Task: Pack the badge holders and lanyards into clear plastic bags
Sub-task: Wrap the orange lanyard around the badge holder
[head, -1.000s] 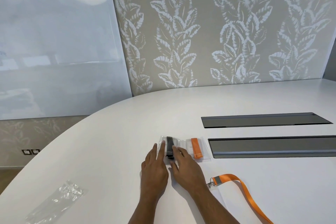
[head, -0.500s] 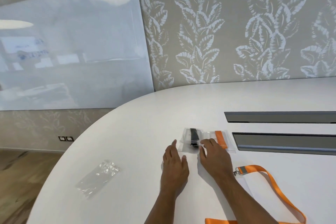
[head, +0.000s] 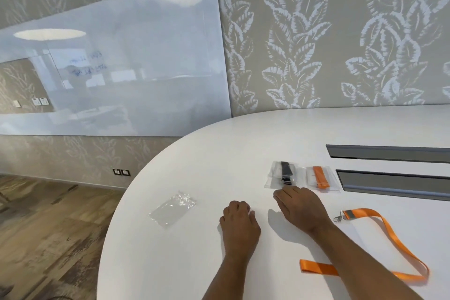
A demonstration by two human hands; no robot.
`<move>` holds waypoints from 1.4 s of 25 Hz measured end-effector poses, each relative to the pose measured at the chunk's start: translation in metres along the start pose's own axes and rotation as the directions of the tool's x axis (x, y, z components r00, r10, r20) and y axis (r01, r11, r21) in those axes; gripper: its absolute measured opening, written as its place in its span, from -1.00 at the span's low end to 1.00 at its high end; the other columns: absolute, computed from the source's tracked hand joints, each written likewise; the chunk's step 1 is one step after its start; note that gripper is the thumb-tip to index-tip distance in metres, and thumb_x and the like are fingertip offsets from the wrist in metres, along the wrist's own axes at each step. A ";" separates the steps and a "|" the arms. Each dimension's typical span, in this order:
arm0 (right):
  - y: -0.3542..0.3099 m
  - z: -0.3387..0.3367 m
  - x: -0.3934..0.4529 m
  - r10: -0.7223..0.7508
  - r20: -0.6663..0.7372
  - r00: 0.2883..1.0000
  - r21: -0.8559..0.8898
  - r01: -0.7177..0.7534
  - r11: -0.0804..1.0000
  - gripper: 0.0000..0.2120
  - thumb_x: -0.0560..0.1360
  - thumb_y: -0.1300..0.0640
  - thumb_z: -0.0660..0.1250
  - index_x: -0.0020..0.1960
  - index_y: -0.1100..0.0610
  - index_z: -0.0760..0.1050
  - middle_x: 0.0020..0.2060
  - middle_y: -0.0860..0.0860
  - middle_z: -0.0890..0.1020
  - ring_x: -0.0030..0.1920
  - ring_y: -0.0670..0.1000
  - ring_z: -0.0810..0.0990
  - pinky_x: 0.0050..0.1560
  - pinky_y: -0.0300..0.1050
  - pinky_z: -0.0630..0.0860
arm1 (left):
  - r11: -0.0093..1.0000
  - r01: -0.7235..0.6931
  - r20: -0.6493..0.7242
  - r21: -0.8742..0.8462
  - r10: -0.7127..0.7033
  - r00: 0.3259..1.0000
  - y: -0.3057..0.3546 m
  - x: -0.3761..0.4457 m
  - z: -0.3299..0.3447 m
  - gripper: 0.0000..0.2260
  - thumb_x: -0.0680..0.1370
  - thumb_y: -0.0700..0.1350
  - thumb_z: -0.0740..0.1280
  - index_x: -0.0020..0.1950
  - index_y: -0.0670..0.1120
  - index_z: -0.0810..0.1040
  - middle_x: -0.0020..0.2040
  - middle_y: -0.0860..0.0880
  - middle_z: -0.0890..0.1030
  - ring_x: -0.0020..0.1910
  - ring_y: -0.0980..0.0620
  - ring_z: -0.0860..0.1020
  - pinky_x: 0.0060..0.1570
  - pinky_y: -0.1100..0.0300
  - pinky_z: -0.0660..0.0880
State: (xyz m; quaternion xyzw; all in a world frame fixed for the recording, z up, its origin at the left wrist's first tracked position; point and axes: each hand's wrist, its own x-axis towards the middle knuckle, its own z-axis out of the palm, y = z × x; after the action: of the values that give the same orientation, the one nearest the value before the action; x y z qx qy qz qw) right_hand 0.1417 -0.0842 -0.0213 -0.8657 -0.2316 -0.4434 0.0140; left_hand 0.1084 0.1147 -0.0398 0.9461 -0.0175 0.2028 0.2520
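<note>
Two filled clear bags lie side by side on the white table (head: 194, 158): one with a black lanyard (head: 282, 174), one with an orange lanyard (head: 321, 178). My right hand (head: 299, 209) lies flat, palm down, just in front of the black-lanyard bag, its fingertips near the bag's edge. My left hand (head: 239, 223) rests on the table to its left with fingers loosely curled, holding nothing. An empty crumpled clear bag (head: 173, 207) lies further left. A loose orange lanyard (head: 389, 234) with a metal clip lies to the right, partly under my right forearm.
Two dark recessed cable slots (head: 389, 153) run along the table at the right. The table's curved edge drops to a wooden floor (head: 48, 226) on the left. A glass whiteboard (head: 121, 68) leans on the patterned wall.
Both hands have drawn back from the black-lanyard bag toward me, the left one furthest. The view has swung left, showing more floor and the empty bag.
</note>
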 end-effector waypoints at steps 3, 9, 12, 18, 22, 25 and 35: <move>-0.032 -0.024 -0.007 0.030 0.113 0.993 0.182 -0.051 0.982 -0.97 0.49 0.14 0.44 -0.12 0.02 0.62 -0.29 -0.06 0.62 -0.37 0.07 0.59 -0.46 -0.07 0.47 | 0.999 0.003 -0.012 0.033 -0.003 1.000 -0.018 -0.002 -0.020 -0.78 0.55 -0.21 0.20 0.10 -0.03 0.58 0.12 0.01 0.57 0.08 -0.09 0.55 0.05 0.09 0.41; -0.072 -0.082 -0.039 0.122 0.395 0.910 0.168 -0.203 0.965 -0.87 0.54 0.01 0.34 0.01 -0.01 0.64 -0.10 -0.08 0.67 -0.17 0.09 0.67 -0.21 -0.01 0.54 | 0.980 0.050 -0.027 0.192 -0.046 0.999 -0.065 -0.025 -0.057 -0.74 0.56 -0.01 0.30 0.22 -0.02 0.59 0.34 0.03 0.54 0.39 -0.05 0.43 0.31 0.03 0.29; -0.069 -0.108 -0.069 0.333 0.372 0.866 -0.126 -0.309 0.943 -0.72 0.48 -0.15 0.38 -0.10 0.08 0.60 -0.20 0.02 0.62 -0.20 0.14 0.62 -0.26 0.02 0.49 | 0.973 0.021 -0.006 0.232 -0.020 1.000 -0.071 -0.038 -0.065 -0.65 0.55 0.12 0.30 0.24 -0.03 0.58 0.40 0.02 0.50 0.43 -0.08 0.38 0.35 0.00 0.30; -0.077 -0.137 -0.104 0.447 0.436 0.781 -0.124 -0.440 0.889 -0.63 0.58 -0.24 0.22 -0.04 0.07 0.50 -0.12 0.00 0.53 -0.25 0.07 0.64 -0.37 -0.06 0.41 | 0.959 -0.061 0.018 0.278 0.058 0.998 -0.054 -0.059 -0.069 -0.63 0.51 0.14 0.29 0.19 -0.05 0.57 0.31 0.01 0.55 0.33 -0.13 0.42 0.25 -0.02 0.36; -0.084 -0.156 -0.107 0.291 0.494 0.819 0.186 -0.427 0.885 -0.73 0.57 -0.19 0.21 -0.14 -0.01 0.45 -0.15 -0.07 0.51 -0.21 -0.04 0.57 -0.28 -0.06 0.41 | 0.933 -0.269 0.079 0.241 0.257 0.963 -0.023 -0.070 -0.059 -0.65 0.49 0.13 0.25 0.17 -0.02 0.56 0.20 0.06 0.58 0.17 -0.11 0.52 0.09 0.01 0.45; -0.091 -0.172 -0.117 0.044 0.508 0.860 0.431 -0.298 0.852 -0.74 0.54 -0.17 0.30 -0.19 -0.02 0.45 -0.21 -0.09 0.52 -0.26 -0.07 0.51 -0.28 -0.11 0.41 | 0.908 -0.389 0.135 0.157 0.371 0.919 0.017 -0.081 -0.044 -0.64 0.51 0.14 0.24 0.24 0.03 0.53 0.26 0.09 0.55 0.15 -0.06 0.53 0.08 0.03 0.47; -0.089 -0.189 -0.134 0.419 0.379 0.825 0.420 -0.556 0.717 -0.76 0.50 -0.19 0.30 -0.23 -0.06 0.52 -0.31 -0.19 0.55 -0.27 -0.13 0.51 -0.26 -0.30 0.48 | 0.868 -0.483 0.603 0.112 0.326 0.728 0.108 -0.089 -0.011 -0.51 0.62 0.25 0.13 0.56 0.24 0.23 0.66 0.08 0.01 0.56 -0.13 0.12 0.45 -0.16 0.13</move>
State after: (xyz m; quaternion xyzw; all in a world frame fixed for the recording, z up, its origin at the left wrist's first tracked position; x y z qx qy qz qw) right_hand -0.1056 -0.1000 -0.0267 -0.9096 -0.1024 -0.2294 0.3311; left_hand 0.0078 0.0197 -0.0160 0.9599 -0.2721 -0.0362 0.0572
